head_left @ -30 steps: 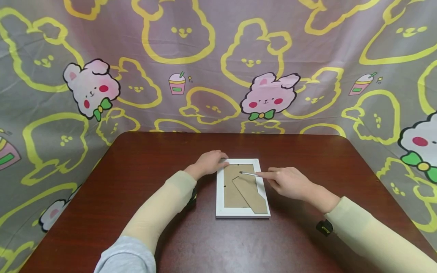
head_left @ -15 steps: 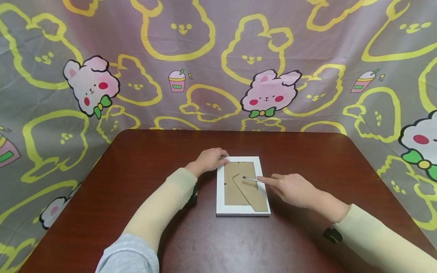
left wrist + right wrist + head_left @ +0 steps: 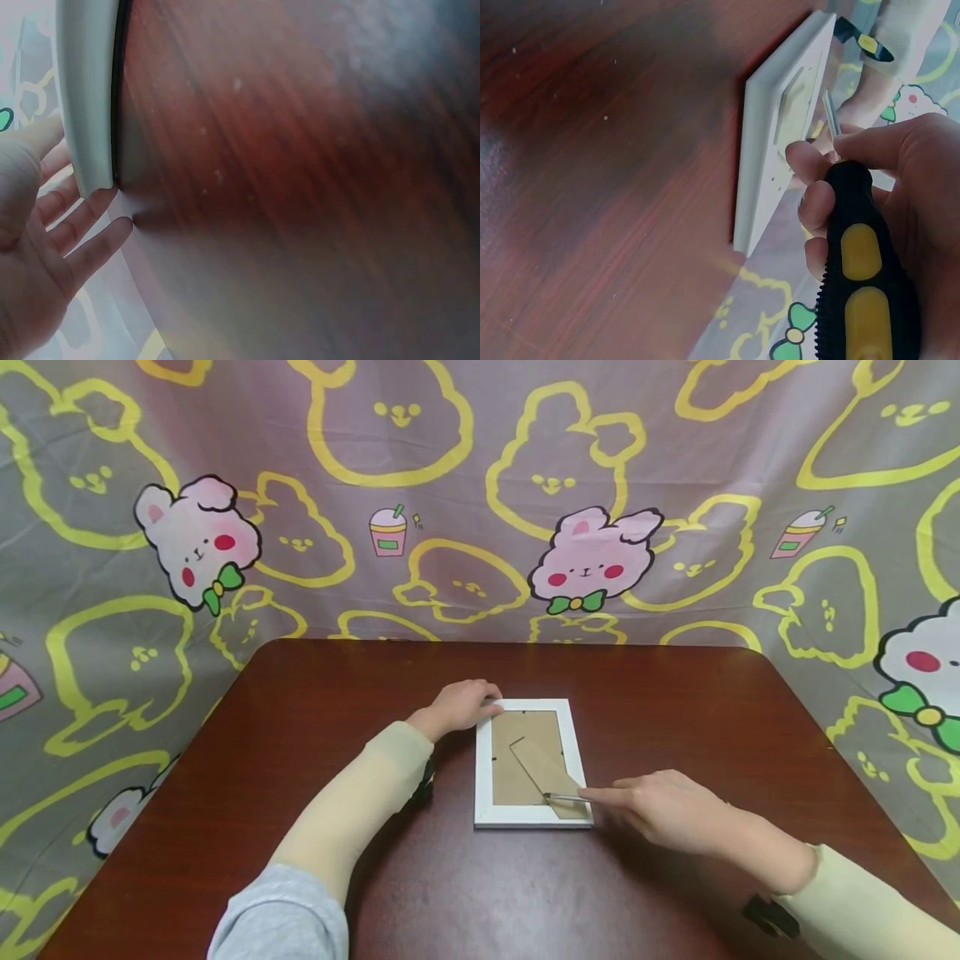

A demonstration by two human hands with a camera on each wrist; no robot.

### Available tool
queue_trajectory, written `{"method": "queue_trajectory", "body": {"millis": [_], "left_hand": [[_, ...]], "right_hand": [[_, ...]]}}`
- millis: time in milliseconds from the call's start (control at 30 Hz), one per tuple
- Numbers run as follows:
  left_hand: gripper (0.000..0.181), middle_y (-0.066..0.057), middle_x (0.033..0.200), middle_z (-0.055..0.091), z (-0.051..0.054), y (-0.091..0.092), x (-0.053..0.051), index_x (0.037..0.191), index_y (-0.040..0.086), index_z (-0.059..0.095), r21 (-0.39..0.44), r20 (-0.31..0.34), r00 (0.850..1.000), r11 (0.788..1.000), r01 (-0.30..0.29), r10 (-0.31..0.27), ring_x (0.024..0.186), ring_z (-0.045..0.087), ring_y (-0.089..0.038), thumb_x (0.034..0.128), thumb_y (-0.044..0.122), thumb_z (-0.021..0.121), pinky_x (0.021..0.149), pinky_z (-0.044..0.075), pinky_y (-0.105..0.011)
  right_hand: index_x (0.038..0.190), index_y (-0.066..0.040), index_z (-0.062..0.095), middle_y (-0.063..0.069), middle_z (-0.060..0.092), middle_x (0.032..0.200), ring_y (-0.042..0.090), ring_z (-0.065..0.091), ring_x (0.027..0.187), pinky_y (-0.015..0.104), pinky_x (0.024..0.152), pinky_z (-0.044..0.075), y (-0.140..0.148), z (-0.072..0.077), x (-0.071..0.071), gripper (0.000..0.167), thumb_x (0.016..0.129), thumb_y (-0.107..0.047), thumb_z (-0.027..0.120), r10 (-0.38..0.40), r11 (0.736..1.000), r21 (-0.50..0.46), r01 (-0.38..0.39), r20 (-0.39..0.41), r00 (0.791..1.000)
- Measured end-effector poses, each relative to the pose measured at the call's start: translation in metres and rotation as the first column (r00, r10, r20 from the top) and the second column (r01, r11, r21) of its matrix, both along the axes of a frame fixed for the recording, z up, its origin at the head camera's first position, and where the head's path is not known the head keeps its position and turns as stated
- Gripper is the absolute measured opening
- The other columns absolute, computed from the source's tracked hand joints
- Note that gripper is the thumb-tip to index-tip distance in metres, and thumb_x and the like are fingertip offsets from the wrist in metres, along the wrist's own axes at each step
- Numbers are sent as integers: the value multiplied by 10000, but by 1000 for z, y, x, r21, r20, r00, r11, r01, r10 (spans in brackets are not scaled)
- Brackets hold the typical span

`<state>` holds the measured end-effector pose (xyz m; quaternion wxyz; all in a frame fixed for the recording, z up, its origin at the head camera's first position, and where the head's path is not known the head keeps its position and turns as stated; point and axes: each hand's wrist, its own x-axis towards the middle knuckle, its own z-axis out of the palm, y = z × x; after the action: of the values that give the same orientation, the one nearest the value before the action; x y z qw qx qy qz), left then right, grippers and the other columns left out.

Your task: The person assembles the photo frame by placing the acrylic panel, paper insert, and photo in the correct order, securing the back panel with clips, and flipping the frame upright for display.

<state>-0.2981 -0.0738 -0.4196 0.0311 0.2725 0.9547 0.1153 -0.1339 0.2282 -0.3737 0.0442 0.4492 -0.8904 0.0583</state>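
A white picture frame [image 3: 483,785] lies face down on the table, its brown backing board [image 3: 510,777] upward. Diagonally across the board runs a brown stand leg [image 3: 551,764]. My left hand [image 3: 459,703] holds the frame's far left corner, thumb over the rim and fingers along the edge. In the right wrist view, my right hand [image 3: 930,195] grips a screwdriver [image 3: 862,255] with a black and yellow handle, index finger stretched along its neck. The screwdriver's flat tip is over the lower part of the stand leg, at its left edge; whether it touches is unclear.
The dark reddish-brown table [image 3: 360,677] has rounded far corners. Behind it and at both sides hangs a grey curtain [image 3: 465,510] printed with yellow outlines and white rabbits. A small black device [image 3: 771,917] sits under the right wrist.
My right hand has brought the screwdriver from the upper board toward me, down to the lower stand leg. The left hand keeps its place on the frame's corner.
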Motion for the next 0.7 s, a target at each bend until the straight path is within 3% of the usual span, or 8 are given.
{"method": "queue_trajectory", "body": {"millis": [267,533,700], "left_hand": [[282,-12,1092,657,-1,3,0,1164,150,665,-35,-1,1000,999,-18,18,982,602,-162,979,346,586,868,485,-354],[270,-10,1087,657,0,2,0,1155,153,667,-23,1,1000,1000,-13,13,978,602,-165,980,342,585,874,481,-355],[270,-10,1082,655,1,2,2,1152,149,666,-17,15,1000,1000,-21,21,957,596,-160,978,340,590,872,482,-349]], "right_hand": [[1249,-245,668,-189,607,816,21,329,503,215,437,345,-4,0,7,480,823,-22,660,67,998,-3,-67,-8,998],[1221,-252,684,-191,508,692,20,301,479,220,417,334,-10,-4,6,404,855,-81,677,77,997,1,-77,-60,995],[1216,-254,687,-177,414,644,34,229,472,204,407,264,-13,-6,6,391,865,-83,672,60,998,12,-60,-63,996]]}}
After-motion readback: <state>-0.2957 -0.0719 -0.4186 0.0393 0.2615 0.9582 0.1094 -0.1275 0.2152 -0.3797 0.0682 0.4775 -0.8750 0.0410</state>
